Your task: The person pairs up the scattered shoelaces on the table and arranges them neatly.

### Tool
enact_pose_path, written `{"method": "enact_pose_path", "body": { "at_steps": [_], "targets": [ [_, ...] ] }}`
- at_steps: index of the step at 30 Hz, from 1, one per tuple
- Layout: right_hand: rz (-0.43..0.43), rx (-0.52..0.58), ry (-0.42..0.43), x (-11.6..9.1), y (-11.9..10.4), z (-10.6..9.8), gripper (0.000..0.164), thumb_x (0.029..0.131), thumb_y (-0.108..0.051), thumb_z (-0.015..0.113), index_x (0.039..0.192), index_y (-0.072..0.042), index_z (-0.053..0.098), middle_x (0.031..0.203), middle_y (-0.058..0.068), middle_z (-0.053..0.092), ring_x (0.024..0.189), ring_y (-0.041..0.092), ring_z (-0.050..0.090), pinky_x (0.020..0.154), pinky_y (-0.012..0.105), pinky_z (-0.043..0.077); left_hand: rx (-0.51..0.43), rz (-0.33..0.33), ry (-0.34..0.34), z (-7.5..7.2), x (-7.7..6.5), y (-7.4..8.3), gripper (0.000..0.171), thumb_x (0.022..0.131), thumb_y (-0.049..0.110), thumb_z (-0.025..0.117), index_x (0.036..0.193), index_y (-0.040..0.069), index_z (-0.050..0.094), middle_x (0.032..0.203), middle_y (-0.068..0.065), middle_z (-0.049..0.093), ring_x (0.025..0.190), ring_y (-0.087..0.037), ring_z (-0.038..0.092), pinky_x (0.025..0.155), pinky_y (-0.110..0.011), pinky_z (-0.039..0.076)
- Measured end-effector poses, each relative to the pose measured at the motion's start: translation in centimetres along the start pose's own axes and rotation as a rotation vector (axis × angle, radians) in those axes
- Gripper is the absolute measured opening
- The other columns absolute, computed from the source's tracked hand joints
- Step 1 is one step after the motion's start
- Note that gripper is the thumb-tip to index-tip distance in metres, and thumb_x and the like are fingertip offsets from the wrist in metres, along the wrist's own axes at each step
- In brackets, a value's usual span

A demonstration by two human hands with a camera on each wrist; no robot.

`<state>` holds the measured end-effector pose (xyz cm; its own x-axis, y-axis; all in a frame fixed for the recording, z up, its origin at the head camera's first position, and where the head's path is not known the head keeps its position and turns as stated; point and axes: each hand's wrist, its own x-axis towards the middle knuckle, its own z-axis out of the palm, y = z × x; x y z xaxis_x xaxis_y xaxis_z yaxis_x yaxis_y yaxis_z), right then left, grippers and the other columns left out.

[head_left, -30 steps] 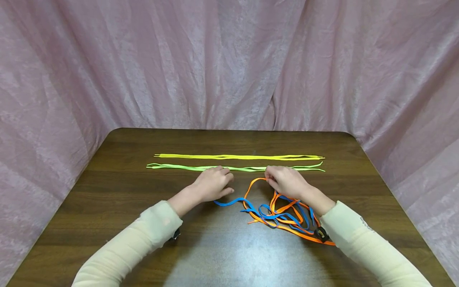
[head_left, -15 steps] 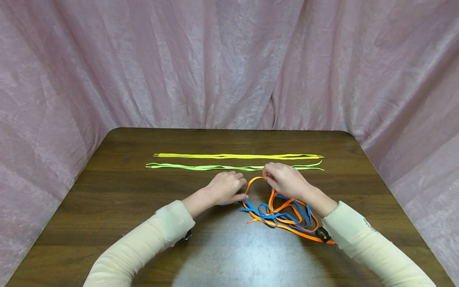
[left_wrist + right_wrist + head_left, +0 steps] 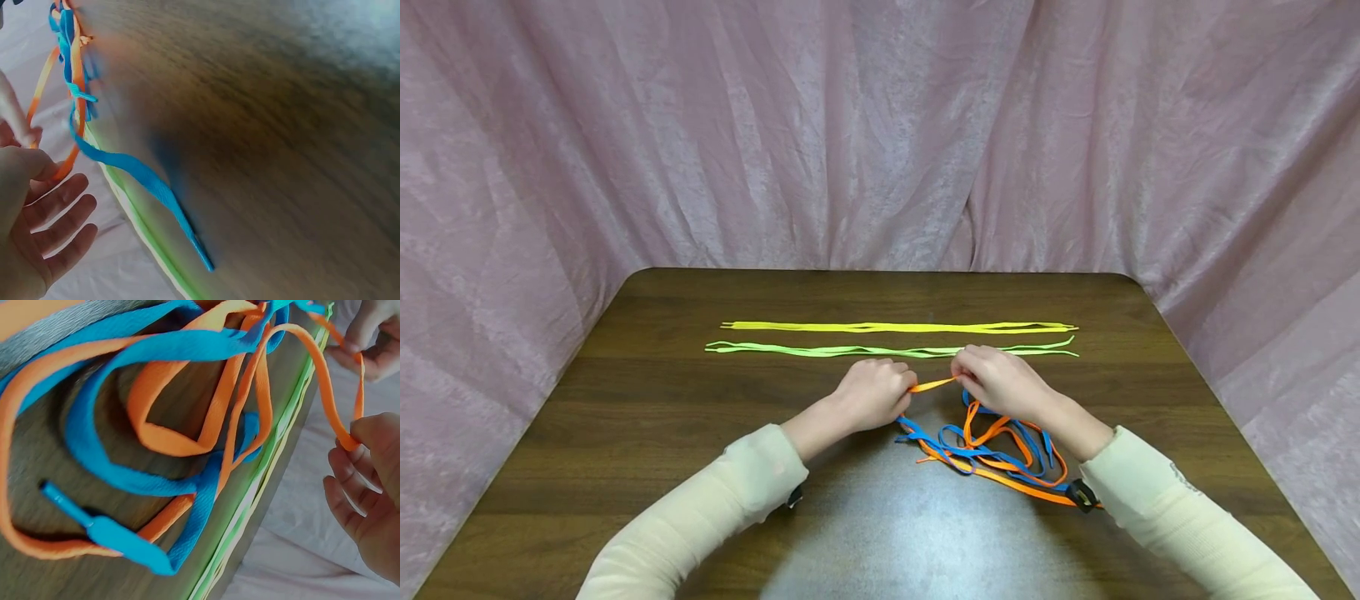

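Observation:
An orange shoelace (image 3: 934,385) runs in a short, nearly straight stretch between both hands. My left hand (image 3: 877,393) pinches it between thumb and forefinger, the other fingers loosely bent, as the left wrist view shows. At the other end of that stretch, my right hand (image 3: 1000,380) pinches the same lace between thumb and fingertip. Below the hands the rest of it lies tangled with a blue shoelace (image 3: 94,444) in loose loops on the table. One tipped end of the blue shoelace (image 3: 159,190) trails out beside the left hand.
Beyond the hands, a green pair of shoelaces (image 3: 820,350) lies stretched across the wooden table (image 3: 625,467). Parallel behind it is a yellow pair (image 3: 820,327). A pink curtain (image 3: 880,133) hangs past the table's far edge.
My left hand has moved right from beside the blue end and now pinches the orange shoelace. The curved orange stretch between the hands has become nearly straight. My right hand stays almost in place.

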<state>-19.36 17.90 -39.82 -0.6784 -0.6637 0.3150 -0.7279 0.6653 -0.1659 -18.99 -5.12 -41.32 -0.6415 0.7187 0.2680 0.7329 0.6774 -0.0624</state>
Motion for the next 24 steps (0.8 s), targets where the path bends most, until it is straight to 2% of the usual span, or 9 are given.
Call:
{"method": "enact_pose_path", "body": {
  "at_steps": [8,15,24],
  "targets": [
    [0.041,0.001,-0.047,-1.5,1.2,-0.2,0.008,0.082,-0.008,0.065,0.082,-0.015,0.06,0.075,-0.009,0.054,0.061,0.004,0.043,0.055,0.02,0.038,0.008,-0.017,-0.023,-0.5,-2.0,-0.8,0.011,0.085,0.019,0.059,0.077,0.018,0.066,0.069,0.007,0.058,0.061,-0.011,0.055,0.049,-0.025,0.041],
    [0.048,0.034,-0.089,-2.9,1.9,-0.5,0.01,0.08,-0.007,0.068,0.08,-0.015,0.061,0.075,-0.009,0.055,0.061,0.002,0.044,0.054,0.02,0.039,-0.042,-0.023,-0.055,-0.8,-3.7,-1.3,0.011,0.087,0.02,0.061,0.08,0.017,0.068,0.07,0.008,0.06,0.059,-0.009,0.054,0.05,-0.024,0.042],
    [0.077,0.037,-0.078,-4.1,2.8,-1.4,0.007,0.081,-0.008,0.068,0.082,-0.013,0.063,0.075,-0.01,0.056,0.059,0.001,0.043,0.053,0.019,0.038,-0.066,-0.054,-0.024,-1.8,-5.2,-2.4,0.008,0.085,0.018,0.064,0.078,0.016,0.067,0.068,0.007,0.06,0.057,-0.008,0.052,0.048,-0.022,0.04]
  ]
}}
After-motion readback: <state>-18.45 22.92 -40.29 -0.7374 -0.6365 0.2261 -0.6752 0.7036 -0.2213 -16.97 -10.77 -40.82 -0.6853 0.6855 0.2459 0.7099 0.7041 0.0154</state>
